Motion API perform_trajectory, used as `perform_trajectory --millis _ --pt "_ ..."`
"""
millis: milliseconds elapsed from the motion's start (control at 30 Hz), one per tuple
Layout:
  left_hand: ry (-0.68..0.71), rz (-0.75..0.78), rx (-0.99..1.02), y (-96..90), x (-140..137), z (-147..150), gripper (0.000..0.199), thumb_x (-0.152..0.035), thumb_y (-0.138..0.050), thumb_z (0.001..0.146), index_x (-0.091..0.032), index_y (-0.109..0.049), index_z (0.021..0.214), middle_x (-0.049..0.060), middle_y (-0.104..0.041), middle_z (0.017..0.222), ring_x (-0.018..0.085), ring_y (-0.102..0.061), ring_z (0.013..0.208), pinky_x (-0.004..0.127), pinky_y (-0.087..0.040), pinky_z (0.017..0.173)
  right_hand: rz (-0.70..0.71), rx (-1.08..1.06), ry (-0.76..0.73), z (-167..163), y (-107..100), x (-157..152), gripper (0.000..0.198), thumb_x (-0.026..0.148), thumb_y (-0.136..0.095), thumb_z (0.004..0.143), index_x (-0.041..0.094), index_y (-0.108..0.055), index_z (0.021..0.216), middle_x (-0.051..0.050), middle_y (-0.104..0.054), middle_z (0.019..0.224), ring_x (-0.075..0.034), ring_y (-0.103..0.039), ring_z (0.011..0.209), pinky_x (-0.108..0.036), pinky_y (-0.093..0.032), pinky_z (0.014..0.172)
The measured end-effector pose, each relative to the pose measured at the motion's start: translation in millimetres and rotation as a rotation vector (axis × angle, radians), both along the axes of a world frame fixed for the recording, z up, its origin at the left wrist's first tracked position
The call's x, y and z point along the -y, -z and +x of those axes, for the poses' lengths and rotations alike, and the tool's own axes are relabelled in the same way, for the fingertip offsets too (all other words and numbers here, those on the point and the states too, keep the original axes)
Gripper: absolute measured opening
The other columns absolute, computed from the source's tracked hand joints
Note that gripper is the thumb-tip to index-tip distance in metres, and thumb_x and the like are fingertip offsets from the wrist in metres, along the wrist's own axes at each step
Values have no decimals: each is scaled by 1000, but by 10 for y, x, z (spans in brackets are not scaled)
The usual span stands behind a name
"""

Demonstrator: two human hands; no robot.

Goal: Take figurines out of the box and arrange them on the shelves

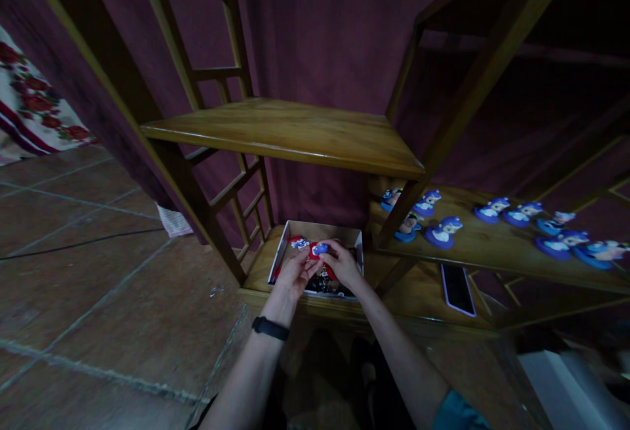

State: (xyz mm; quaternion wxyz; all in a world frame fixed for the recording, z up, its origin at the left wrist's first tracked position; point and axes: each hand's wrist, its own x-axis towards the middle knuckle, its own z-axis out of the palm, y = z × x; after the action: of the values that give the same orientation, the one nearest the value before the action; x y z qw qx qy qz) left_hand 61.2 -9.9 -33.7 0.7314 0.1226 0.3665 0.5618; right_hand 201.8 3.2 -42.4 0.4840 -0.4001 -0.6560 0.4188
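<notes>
A small figurine (pixel 319 249) with a purple-blue top and red below sits between my two hands. My left hand (pixel 294 272) has its fingers closed around the lower left side. From the right, my right hand (pixel 343 264) pinches the figurine's upper part. Both hands are over an open white cardboard box (pixel 319 226) on the lowest shelf. Inside it lie more small red, white-blue and dark pieces (pixel 325 280), partly covered by my hands; their kind is hard to make out.
Several purple-blue figurines (pixel 443 232) on round bases stand on the right shelf. A phone (pixel 459 289) lies on the board beneath them. Above the box juts a wooden shelf (pixel 285 131), framed by posts. A black cable (pixel 83 244) crosses the tiled floor at left.
</notes>
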Motion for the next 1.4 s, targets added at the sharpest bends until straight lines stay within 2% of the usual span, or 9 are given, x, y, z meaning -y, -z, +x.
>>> perform_trajectory --millis 133,233,400,533,700,867,1033,1200,1400 --pt "-54 53 33 -23 10 17 12 -4 -60 71 -11 -60 81 9 -69 79 17 -65 73 34 -53 75 -66 -61 -2 -20 35 -2 34 25 -56 73 24 -55 107 -1 -61 101 -16 -58 91 -29 -45 83" --pt "-109 79 72 -41 27 68 12 -1 -60 70 -10 -61 77 8 -68 75 15 -65 70 30 -52 75 -90 -57 74 -60 52 9 40 28 -60 70 24 -52 108 0 -62 98 -15 -59 86 -28 -46 79" --pt "-147 107 75 -41 34 131 13 0 -61 67 -11 -61 72 6 -68 73 13 -64 69 28 -51 74 -90 53 216 -82 47 19 31 33 -61 69 23 -54 98 1 -62 87 -16 -58 79 -29 -45 75" --pt "-86 50 24 -29 17 103 10 -8 -62 71 -13 -61 79 6 -68 78 14 -64 69 30 -53 72 -108 16 131 -35 63 -8 31 29 -60 68 23 -55 98 1 -61 89 -16 -57 81 -29 -45 76" --pt "56 -63 -86 -2 10 47 18 -21 -63 74 -13 -61 91 9 -67 79 15 -65 69 31 -54 70 -118 -23 -18 46 53 -32 33 24 -59 68 24 -56 100 1 -59 95 -16 -56 86 -29 -44 79" --pt "90 -15 -62 -18 22 3 18 -11 -61 74 -13 -60 92 8 -67 78 15 -65 69 32 -54 73 -138 -60 -86 94 1 -36 38 20 -60 67 24 -55 105 0 -60 99 -17 -56 91 -31 -43 84" --pt "80 89 34 -47 30 16 28 -2 -56 74 -13 -59 99 10 -67 89 17 -65 79 37 -51 81 -183 -134 -49 100 -34 -33 48 19 -58 68 26 -49 115 1 -62 95 -15 -59 86 -29 -47 79" --pt "22 117 69 -47 36 89 34 1 -55 73 -13 -60 103 10 -67 91 18 -65 84 40 -49 85 -160 -95 31 104 -72 -37 36 23 -57 71 24 -56 107 -1 -63 98 -16 -58 89 -30 -47 80" --pt "55 126 67 -73 50 103 29 -1 -57 72 -13 -61 99 8 -67 88 18 -65 79 44 -49 85 -181 -203 -11 132 -70 -66 35 25 -59 70 23 -57 105 -2 -64 100 -17 -59 91 -34 -45 86"
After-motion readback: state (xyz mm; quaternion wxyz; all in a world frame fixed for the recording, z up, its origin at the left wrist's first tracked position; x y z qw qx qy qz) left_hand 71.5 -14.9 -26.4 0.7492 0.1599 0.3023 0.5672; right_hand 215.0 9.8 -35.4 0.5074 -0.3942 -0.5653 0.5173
